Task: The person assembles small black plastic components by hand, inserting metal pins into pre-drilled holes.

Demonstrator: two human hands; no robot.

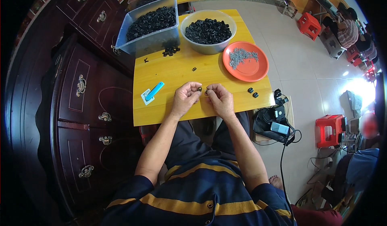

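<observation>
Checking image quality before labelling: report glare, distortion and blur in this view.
Head view: strong glare on the floor tiles at right; fisheye bends the yellow table edges and darkens the corners; left hand and right hand are sharp, their small dark parts hard to resolve.

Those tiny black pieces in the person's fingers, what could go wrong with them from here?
The left hand and right hand each pinch a small dark part near the front edge of the yellow table, so a slip could drop one into the lap or onto the floor. Two loose black parts lie close to the table's right edge and might get knocked off. The orange plate of small grey metal pieces also sits near that edge; a nudge could spill it.
</observation>
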